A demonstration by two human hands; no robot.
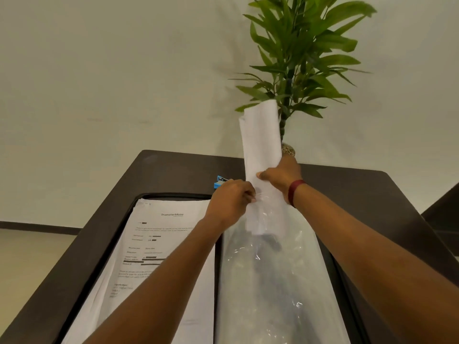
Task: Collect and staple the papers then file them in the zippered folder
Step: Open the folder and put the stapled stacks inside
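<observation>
This looks like an office. A dark desk (347,194) stands by a plain pale wall (99,70). On it lie a printed letter (159,244) (a company name sits on top), an open folder (171,195) and a blue stapler (219,182). A tall green plant (305,58) stands behind.

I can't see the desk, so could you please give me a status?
Right hand grips paper bundle, lower end in clear sleeve. Left hand pinches sleeve mouth. Blue stapler behind, out of the way.
</observation>
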